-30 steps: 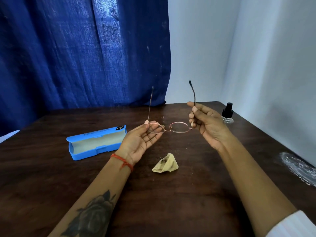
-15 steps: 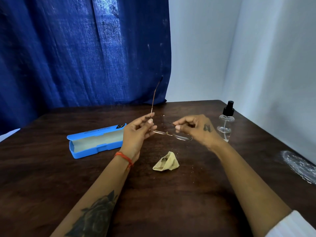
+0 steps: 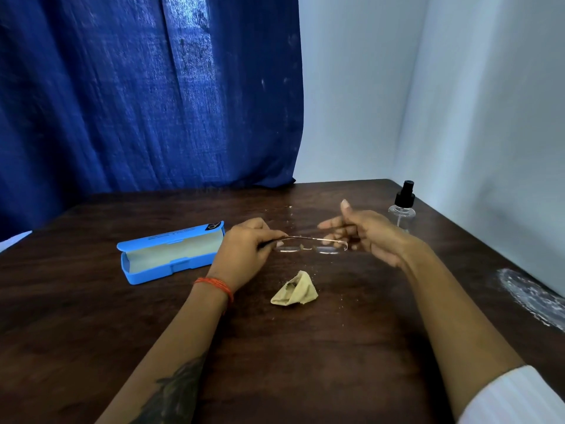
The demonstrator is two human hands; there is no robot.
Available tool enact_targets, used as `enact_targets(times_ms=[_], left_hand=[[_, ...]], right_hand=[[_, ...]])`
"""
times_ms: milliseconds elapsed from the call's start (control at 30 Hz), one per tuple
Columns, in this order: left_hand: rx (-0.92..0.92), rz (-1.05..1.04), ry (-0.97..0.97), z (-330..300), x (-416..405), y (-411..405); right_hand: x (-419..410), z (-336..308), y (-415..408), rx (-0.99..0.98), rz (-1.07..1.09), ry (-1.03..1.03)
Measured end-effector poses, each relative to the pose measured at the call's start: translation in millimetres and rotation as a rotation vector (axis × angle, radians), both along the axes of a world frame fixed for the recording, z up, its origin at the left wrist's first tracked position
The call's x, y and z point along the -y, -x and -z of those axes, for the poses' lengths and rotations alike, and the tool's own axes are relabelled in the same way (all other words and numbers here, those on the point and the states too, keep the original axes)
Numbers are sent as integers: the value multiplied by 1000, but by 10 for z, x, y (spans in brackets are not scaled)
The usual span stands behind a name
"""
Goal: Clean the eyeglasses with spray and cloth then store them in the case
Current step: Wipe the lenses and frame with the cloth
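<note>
Thin gold-rimmed eyeglasses (image 3: pixel 312 244), temples folded, hang just above the dark wooden table (image 3: pixel 305 347). My left hand (image 3: pixel 244 246) pinches them at their left end. My right hand (image 3: pixel 363 231) hovers at their right end with fingers spread and thumb up, apart from the frame. An open blue case (image 3: pixel 171 254) lies to the left, its pale lining showing. A crumpled beige cloth (image 3: pixel 295 290) rests in front of the glasses. A clear spray bottle (image 3: pixel 402 209) with a black nozzle stands behind my right hand.
A blue curtain (image 3: pixel 146 93) hangs behind the table's far edge. White walls (image 3: pixel 489 117) close in at the right, near the bottle. A white smear (image 3: pixel 532 296) marks the table's right edge. Small crumbs dot the wood around the cloth.
Both temples, upright a second ago, are now folded flat. The glasses came down toward the table. My right hand let go and opened; my left hand kept its hold.
</note>
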State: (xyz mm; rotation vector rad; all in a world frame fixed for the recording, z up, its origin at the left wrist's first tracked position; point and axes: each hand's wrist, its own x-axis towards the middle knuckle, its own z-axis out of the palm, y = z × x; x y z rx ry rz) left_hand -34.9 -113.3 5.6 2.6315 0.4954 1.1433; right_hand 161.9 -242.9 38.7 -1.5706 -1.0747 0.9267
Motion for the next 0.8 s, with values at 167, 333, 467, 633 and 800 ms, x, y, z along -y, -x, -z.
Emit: enact_targets(times_ms=[167, 333, 467, 633, 800], left_hand=[[-37, 34, -70, 21, 12, 3], [-103, 36, 175, 1, 91, -67], [-156, 116, 555, -42, 120, -23], [-118, 88, 564, -30, 124, -50], [-77, -28, 232, 76, 106, -95]], right_hand=[[35, 3, -50, 96, -156, 51], [28, 52, -2, 316, -116, 38], [4, 80, 33, 427, -43, -28], [-79, 132, 69, 728, 69, -143], [-83, 231, 38, 1233, 26, -286]])
